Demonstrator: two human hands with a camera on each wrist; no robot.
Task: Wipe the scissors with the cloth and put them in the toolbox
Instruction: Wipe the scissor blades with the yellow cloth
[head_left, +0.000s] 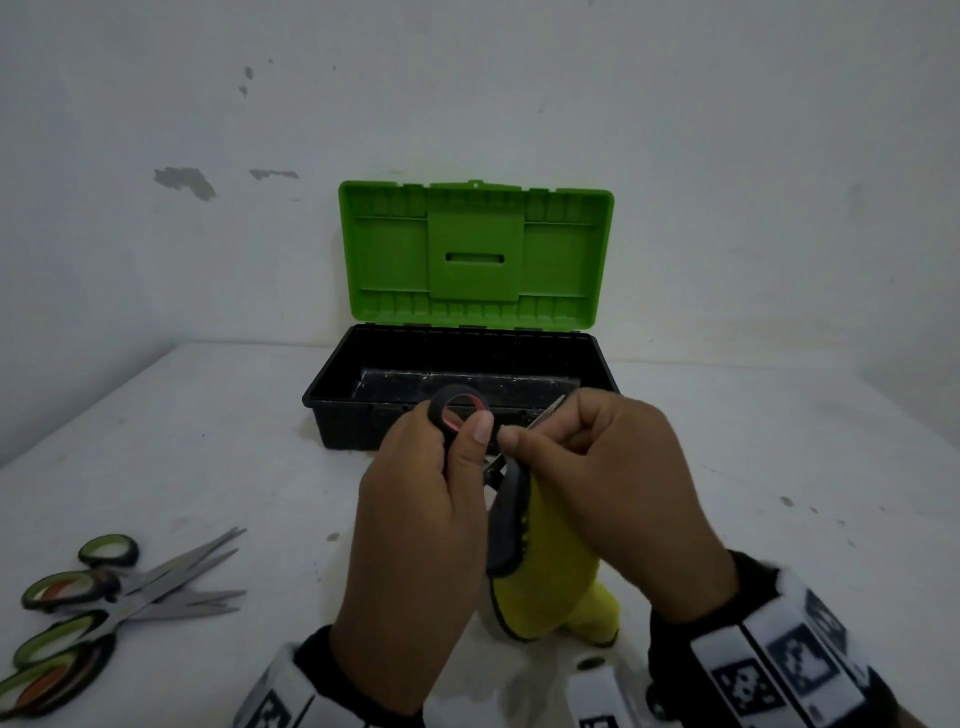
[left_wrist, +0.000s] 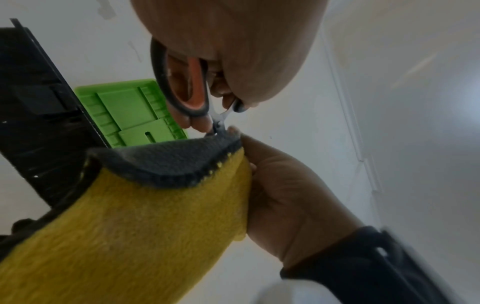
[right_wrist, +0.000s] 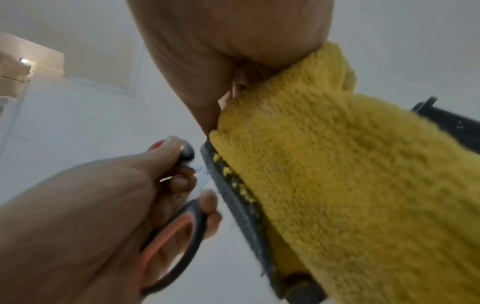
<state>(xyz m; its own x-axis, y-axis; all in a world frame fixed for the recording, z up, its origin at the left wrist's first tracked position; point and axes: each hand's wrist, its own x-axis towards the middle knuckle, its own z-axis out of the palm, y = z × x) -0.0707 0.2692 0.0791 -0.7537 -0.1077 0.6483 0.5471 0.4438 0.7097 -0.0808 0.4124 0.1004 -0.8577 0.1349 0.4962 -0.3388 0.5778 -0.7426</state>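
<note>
My left hand (head_left: 415, 499) grips the black-and-orange handles of a pair of scissors (head_left: 457, 410), held up in front of the toolbox. The handle loop (left_wrist: 182, 82) shows in the left wrist view, and again (right_wrist: 171, 246) in the right wrist view. My right hand (head_left: 602, 478) pinches a yellow cloth with a grey edge (head_left: 550, 561) around the blades, so only the blade tip (head_left: 556, 405) sticks out. The cloth (left_wrist: 130, 226) hangs down to the table. The toolbox (head_left: 332, 410) stands open behind, its black tray showing and its green lid (head_left: 475, 254) upright.
Several green-handled scissors (head_left: 104, 603) lie in a pile on the white table (head_left: 208, 467) at the front left. A white wall stands right behind the toolbox.
</note>
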